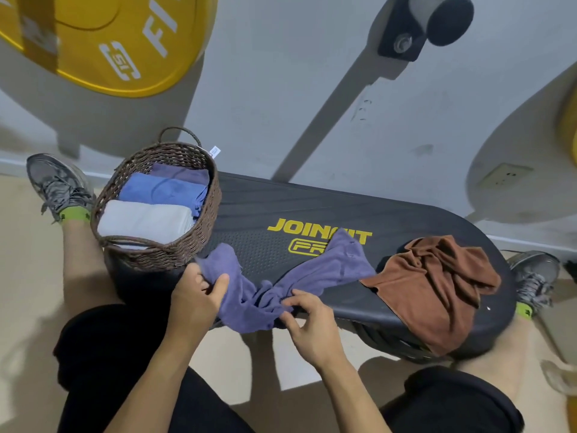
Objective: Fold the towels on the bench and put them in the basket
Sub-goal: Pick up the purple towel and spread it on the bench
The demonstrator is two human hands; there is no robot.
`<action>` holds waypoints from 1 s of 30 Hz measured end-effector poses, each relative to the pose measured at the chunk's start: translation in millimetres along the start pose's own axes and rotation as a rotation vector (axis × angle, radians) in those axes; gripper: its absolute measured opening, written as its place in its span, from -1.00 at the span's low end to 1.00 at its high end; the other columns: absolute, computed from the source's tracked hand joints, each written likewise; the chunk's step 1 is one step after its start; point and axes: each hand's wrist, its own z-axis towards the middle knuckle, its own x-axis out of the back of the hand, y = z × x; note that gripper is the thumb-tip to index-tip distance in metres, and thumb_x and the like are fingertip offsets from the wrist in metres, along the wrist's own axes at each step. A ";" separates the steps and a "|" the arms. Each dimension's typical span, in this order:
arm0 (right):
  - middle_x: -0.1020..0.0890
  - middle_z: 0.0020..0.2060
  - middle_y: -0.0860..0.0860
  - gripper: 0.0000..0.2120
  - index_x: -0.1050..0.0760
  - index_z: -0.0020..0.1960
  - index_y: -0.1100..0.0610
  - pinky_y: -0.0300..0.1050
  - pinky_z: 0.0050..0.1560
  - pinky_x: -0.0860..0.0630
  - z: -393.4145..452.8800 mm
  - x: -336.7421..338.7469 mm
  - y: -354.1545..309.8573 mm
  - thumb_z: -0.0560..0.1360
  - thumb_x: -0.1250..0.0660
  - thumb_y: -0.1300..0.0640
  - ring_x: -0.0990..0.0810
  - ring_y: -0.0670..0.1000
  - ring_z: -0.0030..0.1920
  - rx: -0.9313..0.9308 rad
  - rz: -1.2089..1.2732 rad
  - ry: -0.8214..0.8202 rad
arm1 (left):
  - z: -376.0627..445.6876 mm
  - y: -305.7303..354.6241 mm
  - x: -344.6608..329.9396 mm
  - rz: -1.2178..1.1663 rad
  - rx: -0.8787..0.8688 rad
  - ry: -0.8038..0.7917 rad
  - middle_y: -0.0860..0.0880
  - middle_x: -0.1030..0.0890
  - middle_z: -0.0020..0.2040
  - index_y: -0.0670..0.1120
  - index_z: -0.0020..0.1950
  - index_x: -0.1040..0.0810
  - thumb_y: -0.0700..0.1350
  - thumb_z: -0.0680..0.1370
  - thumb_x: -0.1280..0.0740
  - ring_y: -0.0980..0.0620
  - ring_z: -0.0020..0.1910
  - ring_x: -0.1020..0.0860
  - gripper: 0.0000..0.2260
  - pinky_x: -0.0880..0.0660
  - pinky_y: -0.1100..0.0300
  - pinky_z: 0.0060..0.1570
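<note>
Seen from the head camera, the left hand (199, 292) pinches one end of the purple towel (299, 276), fingers curled round it; the right hand (307, 320) nips its bunched middle. It sags off the worktop (390, 220) edge and may slide floorwards. Crowding from the brown towel (437, 282) is likely; the basket (162, 254) looks nearly full.

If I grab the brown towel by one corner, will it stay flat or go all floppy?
Probably floppy: the brown towel already lies crumpled in soft folds. One edge droops over the bench front, so it would likely sag and dangle. It looks thin, probably light.
</note>
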 end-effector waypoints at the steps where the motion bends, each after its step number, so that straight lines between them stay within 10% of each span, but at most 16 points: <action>1: -0.63 0.05 -0.16 -0.85 -0.66 -0.03 0.00 -0.08 0.16 -0.56 -0.1 -0.5 -3.1 0.44 -0.46 0.20 -0.59 -0.12 0.19 0.026 0.037 -0.033 | -3.7 1.4 -5.2 -0.059 -0.017 -0.088 -0.17 -0.63 -0.10 -0.21 0.06 -0.42 -0.25 0.46 -0.47 -0.07 -0.11 -0.61 -0.72 -0.57 -0.15 -0.01; 5: -0.65 -0.12 -0.14 -0.72 -0.61 -0.10 -0.05 -0.10 0.04 -0.58 9.6 13.4 -8.1 0.45 -0.38 0.35 -0.65 -0.05 -0.03 0.014 0.133 0.394 | -22.7 -3.8 -31.0 0.222 -0.248 -0.441 0.16 -0.26 0.50 0.08 0.56 -0.14 0.03 0.34 -0.56 0.19 0.47 -0.24 -0.10 -0.22 0.19 0.41; 7: -0.61 -0.04 -0.05 -0.75 -0.59 0.01 0.02 -0.04 0.12 -0.54 23.0 32.0 0.4 0.44 -0.38 0.32 -0.61 0.05 0.04 -0.133 0.043 0.563 | -30.3 -17.3 -44.8 0.593 -0.366 -0.546 0.15 -0.14 0.55 0.19 0.56 -0.10 0.20 0.33 -0.49 0.05 0.55 -0.03 -0.11 -0.08 0.07 0.49; 10: -0.48 0.26 0.09 -0.48 -0.42 0.36 0.12 0.00 0.29 -0.42 44.3 57.7 19.3 0.44 -0.47 0.15 -0.45 0.11 0.29 -0.352 -0.133 0.379 | -31.8 -23.7 -55.6 0.819 -0.399 -0.457 0.11 -0.29 0.50 0.16 0.44 -0.38 0.06 0.45 -0.45 -0.11 0.54 -0.06 -0.43 -0.06 -0.01 0.47; 14: -0.49 0.20 0.10 -0.45 -0.41 0.36 0.14 -0.08 0.15 -0.47 57.7 76.1 35.7 0.44 -0.50 0.04 -0.55 0.09 0.13 -0.355 -0.259 0.205 | -20.9 -17.1 -55.7 0.669 -0.488 -0.246 0.14 -0.64 -0.02 0.02 -0.04 -0.68 -0.16 0.38 -0.52 -0.09 0.16 -0.49 -0.81 -0.41 0.01 0.08; 21: -0.66 -0.22 0.04 -0.83 -0.59 -0.11 0.13 -0.07 -0.20 -0.54 61.8 88.8 27.0 0.50 -0.41 0.02 -0.62 0.07 -0.16 -0.272 -0.262 0.177 | -1.8 9.5 -51.5 0.313 -0.245 -0.247 -0.02 -0.63 -0.22 -0.10 -0.12 -0.61 -0.31 0.49 -0.40 -0.05 -0.19 -0.55 -0.88 -0.46 0.09 -0.10; 26: -0.65 -0.32 0.00 -0.86 -0.57 -0.15 0.07 -0.01 -0.25 -0.57 50.1 121.7 -19.6 0.50 -0.42 0.02 -0.61 -0.01 -0.30 -0.199 0.150 0.435 | 11.8 54.2 -63.2 -0.101 -0.071 -0.265 0.03 -0.67 -0.14 -0.03 -0.08 -0.60 -0.28 0.51 -0.42 0.07 -0.13 -0.62 -0.85 -0.51 0.29 -0.10; 30: -0.70 -0.30 -0.06 -0.91 -0.57 -0.05 0.08 0.02 -0.32 -0.65 32.6 141.4 -57.3 0.51 -0.44 0.09 -0.72 -0.02 -0.29 -0.126 0.353 0.473 | 9.5 82.7 -76.1 0.032 -0.163 -0.350 0.08 -0.61 0.02 0.02 0.09 -0.57 -0.17 0.49 -0.46 0.10 0.00 -0.60 -0.79 -0.53 0.18 0.02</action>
